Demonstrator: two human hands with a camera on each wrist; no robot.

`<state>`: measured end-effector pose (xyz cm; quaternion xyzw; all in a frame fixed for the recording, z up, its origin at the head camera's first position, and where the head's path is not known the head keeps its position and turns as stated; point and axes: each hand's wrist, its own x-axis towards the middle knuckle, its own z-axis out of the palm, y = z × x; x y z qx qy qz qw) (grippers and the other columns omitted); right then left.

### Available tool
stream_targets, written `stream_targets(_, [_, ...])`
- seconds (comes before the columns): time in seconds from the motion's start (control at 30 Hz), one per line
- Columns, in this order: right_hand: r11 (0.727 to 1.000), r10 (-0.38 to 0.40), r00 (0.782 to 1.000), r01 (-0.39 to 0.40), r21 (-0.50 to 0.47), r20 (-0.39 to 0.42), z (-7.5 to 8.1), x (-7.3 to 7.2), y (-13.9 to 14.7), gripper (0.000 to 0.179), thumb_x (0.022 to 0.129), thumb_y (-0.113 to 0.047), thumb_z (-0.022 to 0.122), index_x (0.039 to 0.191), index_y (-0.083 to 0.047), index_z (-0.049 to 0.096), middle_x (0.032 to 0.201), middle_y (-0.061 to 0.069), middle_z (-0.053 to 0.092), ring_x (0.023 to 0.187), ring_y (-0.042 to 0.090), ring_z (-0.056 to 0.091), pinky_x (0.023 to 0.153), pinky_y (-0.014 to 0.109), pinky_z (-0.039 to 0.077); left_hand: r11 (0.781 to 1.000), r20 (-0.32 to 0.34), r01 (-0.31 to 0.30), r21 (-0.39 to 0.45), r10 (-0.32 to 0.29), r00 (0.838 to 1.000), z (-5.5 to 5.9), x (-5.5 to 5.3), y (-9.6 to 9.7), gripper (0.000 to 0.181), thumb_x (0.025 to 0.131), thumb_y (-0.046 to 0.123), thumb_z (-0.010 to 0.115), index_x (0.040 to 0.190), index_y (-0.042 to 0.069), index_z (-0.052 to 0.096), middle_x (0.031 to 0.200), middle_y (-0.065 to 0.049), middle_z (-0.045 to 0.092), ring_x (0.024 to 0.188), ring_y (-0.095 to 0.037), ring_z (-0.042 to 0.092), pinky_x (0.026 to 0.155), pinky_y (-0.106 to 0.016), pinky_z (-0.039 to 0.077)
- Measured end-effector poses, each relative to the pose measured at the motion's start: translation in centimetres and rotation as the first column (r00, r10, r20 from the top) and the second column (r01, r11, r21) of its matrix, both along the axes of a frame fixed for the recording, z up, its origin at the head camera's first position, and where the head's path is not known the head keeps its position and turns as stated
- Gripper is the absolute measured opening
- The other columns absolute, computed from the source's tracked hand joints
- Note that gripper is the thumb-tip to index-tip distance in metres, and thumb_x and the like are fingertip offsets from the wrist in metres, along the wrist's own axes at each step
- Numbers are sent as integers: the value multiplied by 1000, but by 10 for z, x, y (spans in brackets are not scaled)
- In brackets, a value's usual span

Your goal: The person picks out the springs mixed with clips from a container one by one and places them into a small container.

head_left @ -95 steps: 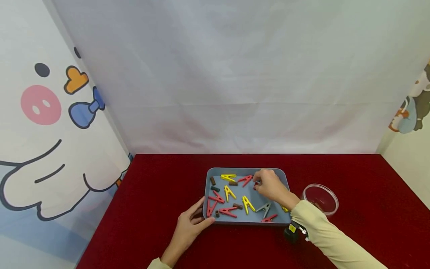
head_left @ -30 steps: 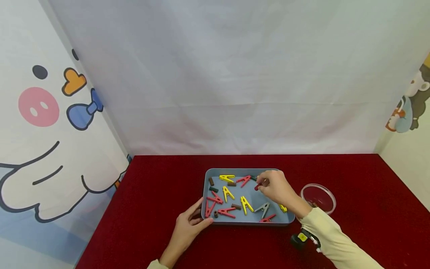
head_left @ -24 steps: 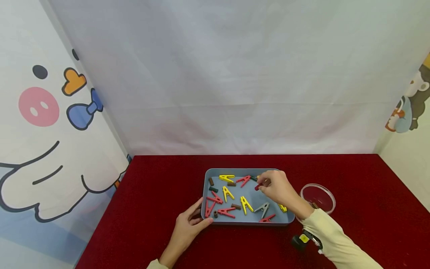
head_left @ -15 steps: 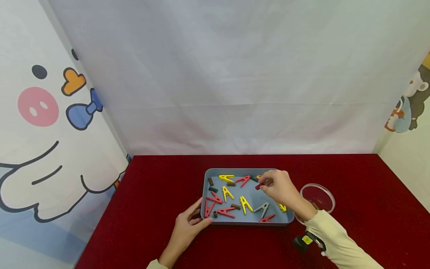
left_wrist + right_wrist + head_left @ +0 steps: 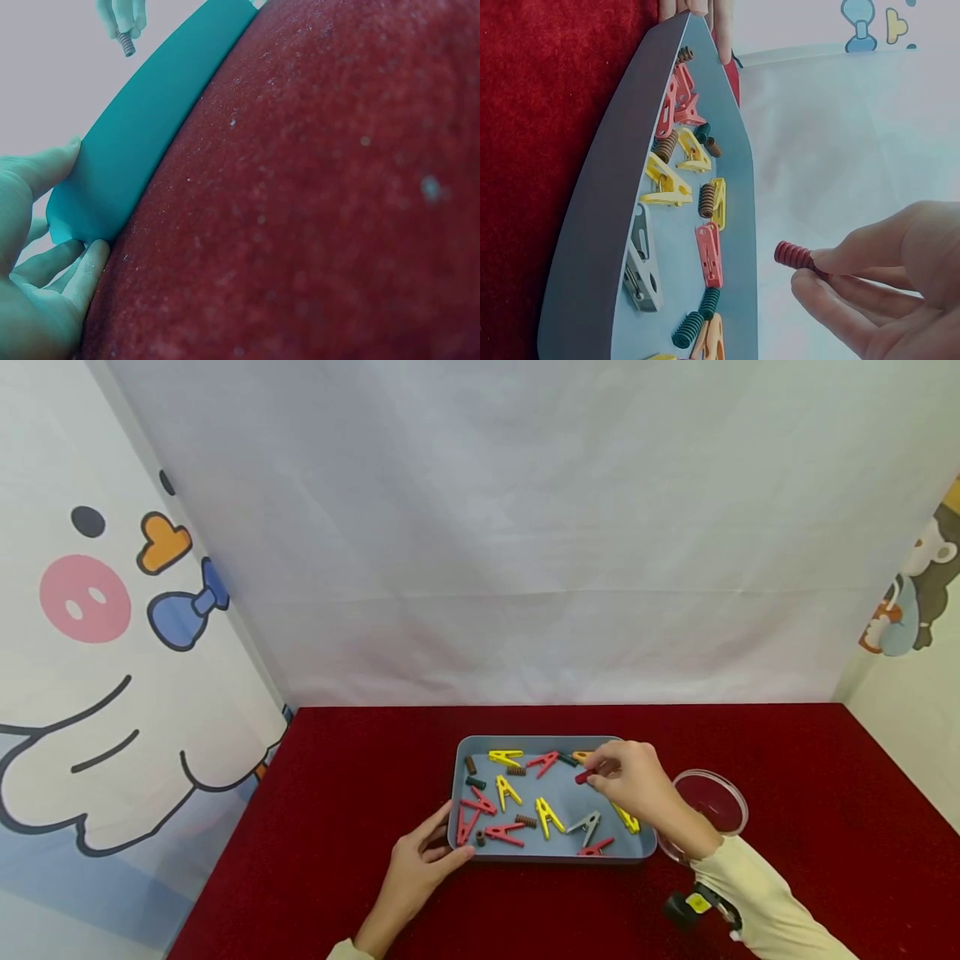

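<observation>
My left hand [image 5: 412,864] grips the left front corner of a shallow blue-grey tray [image 5: 540,858], thumb at its front wall. Between thumb and fingertips, my right hand [image 5: 633,781] pinches a red coil spring [image 5: 792,255], held above the right half of the tray. Scattered in the tray lie yellow clips [image 5: 549,818], red clips [image 5: 505,833], a grey clip [image 5: 585,828] and an orange clip [image 5: 715,339] partly hidden by the right hand in the head view. Among them are brown springs [image 5: 526,820] and dark green springs [image 5: 688,330].
To the tray's right stands a clear round dish [image 5: 746,814], partly covered by the right forearm. A dark red cloth [image 5: 360,777] covers the table. A white curtain [image 5: 555,527] hangs behind, with a cartoon-printed panel [image 5: 150,710] on the left.
The right hand has come up from the tray and shifted right with the red spring, uncovering a dark green spring and the orange clip. The left hand keeps its grip on the tray.
</observation>
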<state>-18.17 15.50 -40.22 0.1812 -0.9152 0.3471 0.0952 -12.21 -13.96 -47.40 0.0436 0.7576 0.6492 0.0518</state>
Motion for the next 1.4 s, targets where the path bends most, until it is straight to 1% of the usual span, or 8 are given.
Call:
stream_targets(0.27, [1000,7,1000,-7,-21,9,4,3,5,8,72,-2,70,78,-7,68,79,3,63,66,13,59,54,21,47,1000,3,4,21,-4,1000,-1,0,0,68,75,20,71,134,15,38,124,-16,47,109,-28,48,76,-22,47])
stream_targets(0.47, [999,3,1000,-3,-33,5,6,5,11,12,71,-1,69,78,-10,69,77,1,64,66,12,58,55,23,47,1000,6,-4,10,4,1000,-1,0,0,69,74,21,71,134,15,39,125,-15,46,110,-27,48,77,-23,46])
stream_targets(0.67, [997,16,999,-13,-76,42,9,7,17,12,72,-3,69,80,-12,69,77,0,64,66,13,59,54,24,47,1000,11,-9,-8,9,1000,-1,-1,0,69,74,22,72,134,16,39,127,-12,45,109,-25,48,77,-23,46])
stream_targets(0.87, [995,21,998,-15,-96,60,12,10,22,12,73,-5,69,83,-11,68,81,1,64,69,13,60,56,23,48,1000,7,-7,-11,7,1000,-2,-1,0,69,74,22,72,134,17,39,124,-13,47,109,-26,48,77,-24,46])
stream_targets(1.2, [988,10,993,8,-157,115,15,15,31,12,75,-8,69,87,-11,68,87,2,63,72,15,61,58,23,49,1000,13,-7,-1,7,1000,-2,-2,1,69,74,22,72,134,16,38,124,-15,47,108,-27,49,75,-21,47])
stream_targets(1.4, [980,16,993,8,-200,119,17,18,37,12,75,-9,69,88,-8,68,83,4,65,70,13,62,61,22,50,1000,22,-13,-13,13,1000,-2,-2,1,69,74,23,72,134,18,39,125,-13,46,108,-26,48,74,-22,47])
